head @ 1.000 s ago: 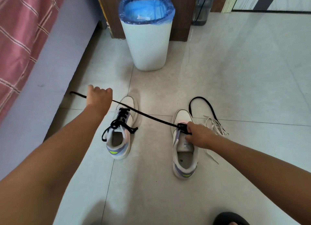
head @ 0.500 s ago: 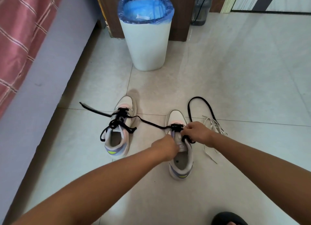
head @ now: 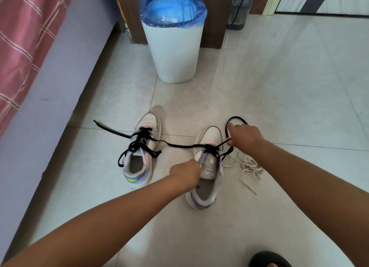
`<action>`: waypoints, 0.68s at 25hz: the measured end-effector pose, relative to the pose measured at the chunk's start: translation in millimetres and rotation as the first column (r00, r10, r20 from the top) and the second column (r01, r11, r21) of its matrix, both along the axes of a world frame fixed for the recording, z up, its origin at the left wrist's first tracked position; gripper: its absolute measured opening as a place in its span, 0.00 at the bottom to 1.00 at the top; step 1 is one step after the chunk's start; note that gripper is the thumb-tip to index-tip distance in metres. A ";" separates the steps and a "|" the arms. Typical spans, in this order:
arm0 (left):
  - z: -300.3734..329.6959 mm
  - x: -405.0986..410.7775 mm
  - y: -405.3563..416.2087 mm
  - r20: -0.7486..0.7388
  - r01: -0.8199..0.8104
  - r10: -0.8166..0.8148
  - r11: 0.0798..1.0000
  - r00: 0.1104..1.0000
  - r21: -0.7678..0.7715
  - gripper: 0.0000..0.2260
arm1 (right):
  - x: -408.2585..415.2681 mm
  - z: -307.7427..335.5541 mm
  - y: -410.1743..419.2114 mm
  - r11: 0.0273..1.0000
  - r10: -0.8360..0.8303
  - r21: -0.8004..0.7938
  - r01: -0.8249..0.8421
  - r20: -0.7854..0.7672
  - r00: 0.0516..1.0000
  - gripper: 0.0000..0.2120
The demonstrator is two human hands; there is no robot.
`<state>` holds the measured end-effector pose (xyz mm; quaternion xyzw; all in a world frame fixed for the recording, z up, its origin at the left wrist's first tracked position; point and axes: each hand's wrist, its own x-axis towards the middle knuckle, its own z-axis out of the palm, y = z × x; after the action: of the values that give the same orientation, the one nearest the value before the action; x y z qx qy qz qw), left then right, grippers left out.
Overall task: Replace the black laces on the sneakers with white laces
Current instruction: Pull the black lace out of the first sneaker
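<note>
Partly, both hands (head: 246, 138) hide the black lace (head: 179, 145).

**One head camera, looking down over the arms**

A single wide-angle view is riding on the person's head, tilting forward and down at the tiled floor (head: 279, 90). Both forearms are reaching in from the bottom edge, so the lens is sitting close above them. The sneakers (head: 207, 166) are lying mid-frame, the bin (head: 173, 52) is standing farther off, and the bed (head: 36, 70) is running along the left edge, bending with the lens.
</note>
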<state>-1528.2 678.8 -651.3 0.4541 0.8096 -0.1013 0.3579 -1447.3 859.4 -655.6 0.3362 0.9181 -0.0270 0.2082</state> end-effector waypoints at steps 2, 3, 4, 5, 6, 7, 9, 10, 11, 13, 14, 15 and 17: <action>8.7 -7.3 5.7 -0.003 -0.012 0.012 0.999 1.000 0.030 0.12 | -4.4 7.9 7.1 0.996 -0.082 -0.040 0.081 -0.012 0.997 0.17; 12.5 -11.3 10.2 0.004 -0.022 0.022 0.999 1.000 0.033 0.12 | -8.2 7.2 9.3 0.982 -0.163 -0.102 0.156 -0.063 0.985 0.16; 16.2 -15.3 14.2 0.015 -0.041 0.040 0.999 0.999 0.031 0.12 | -12.9 5.8 10.8 0.942 -0.291 -0.211 0.260 -0.133 0.947 0.14; 17.7 -19.1 17.2 0.024 -0.062 0.062 0.998 0.998 0.029 0.12 | -15.4 0.6 12.0 0.859 -0.445 -0.376 0.348 -0.212 0.870 0.13; 18.6 -22.3 18.0 0.022 -0.080 0.079 0.996 0.997 0.027 0.12 | -17.6 -2.8 10.4 0.715 -0.622 -0.568 0.409 -0.250 0.742 0.13; 18.4 -25.2 16.7 0.013 -0.086 0.085 0.996 0.996 0.026 0.12 | -18.6 -3.3 7.3 0.628 -0.700 -0.656 0.419 -0.239 0.673 0.14; 17.9 -25.5 7.5 0.001 -0.043 0.043 0.999 0.999 0.004 0.11 | -9.5 -7.2 8.8 0.906 -0.371 -0.351 0.237 -0.386 0.844 0.11; 17.6 -24.5 2.1 0.009 -0.005 0.005 1.000 1.000 -0.011 0.11 | -3.5 -11.7 16.6 0.998 0.019 0.062 0.006 -0.399 0.917 0.11; 17.6 -23.6 -3.6 0.025 0.029 -0.029 0.999 0.999 -0.021 0.11 | 1.6 -12.5 23.0 0.916 0.316 0.354 -0.191 -0.339 0.886 0.12; 21.5 -24.9 -11.2 0.043 0.058 -0.057 0.998 0.997 -0.020 0.11 | 4.4 0.5 33.3 0.795 0.462 0.511 -0.326 -0.162 0.872 0.13; 23.8 -26.7 -12.2 0.032 0.053 -0.053 0.999 0.998 -0.010 0.11 | 3.7 6.1 39.7 0.807 0.409 0.510 -0.298 -0.118 0.905 0.13; 26.1 -28.5 -12.3 0.007 0.054 -0.054 0.999 0.998 0.003 0.10 | 3.3 9.7 45.9 0.845 0.313 0.474 -0.246 -0.066 0.947 0.15; 31.2 -31.5 -12.1 -0.047 0.076 -0.075 0.997 0.996 0.018 0.10 | 4.7 18.4 56.4 0.914 0.146 0.389 -0.114 -0.056 0.988 0.18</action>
<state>-1559.7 666.7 -620.1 0.4856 0.8008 -0.1174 0.3303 -1442.6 915.8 -637.2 0.3073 0.9337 0.1535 0.1010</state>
